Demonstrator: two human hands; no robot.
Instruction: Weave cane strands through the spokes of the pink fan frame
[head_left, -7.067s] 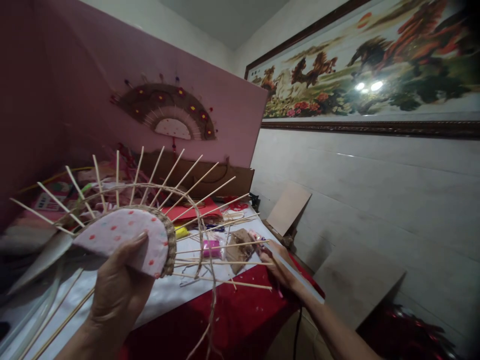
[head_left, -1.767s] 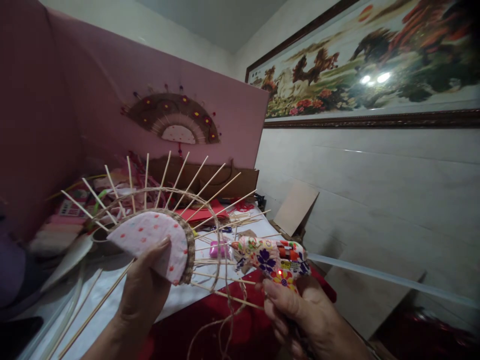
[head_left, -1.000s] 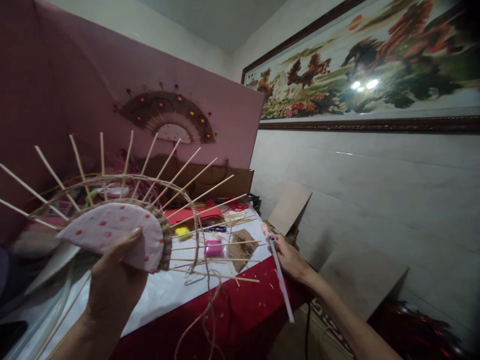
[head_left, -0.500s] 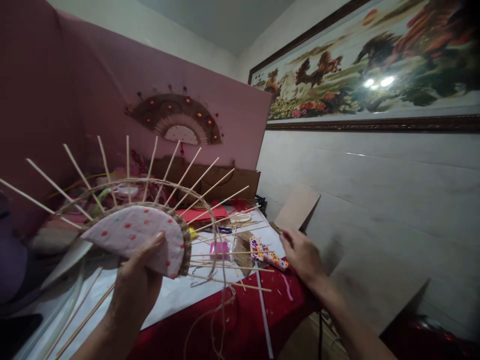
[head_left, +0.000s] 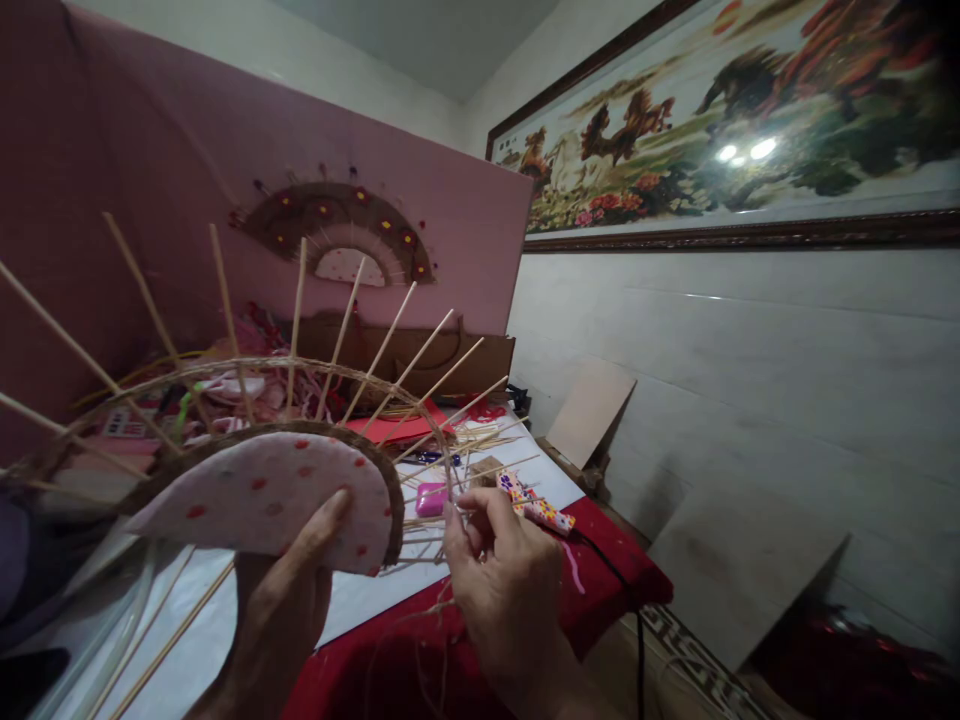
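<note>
A half-round fan frame [head_left: 262, 500] has a white centre with red dots, a brown woven rim and several pale sticks fanning outward. My left hand [head_left: 289, 600] grips its lower edge, thumb on the dotted face. A ring of twine [head_left: 337, 370] runs across the sticks beyond the rim. At the right side of the fan, my right hand [head_left: 502, 575] pinches the twine near the sticks, fingers closed. Loose twine hangs below that hand over the red cloth [head_left: 397, 665].
A patterned glue gun [head_left: 544, 512], a pink object [head_left: 431, 499] and loose sticks lie on the white tabletop [head_left: 551, 468]. Red paper [head_left: 397, 432] and craft scraps sit behind. A finished fan [head_left: 337, 232] hangs on the pink board [head_left: 465, 220].
My right hand has come left from the table's right edge to the twine at the fan. The fan appears larger and slightly turned, still in my left hand.
</note>
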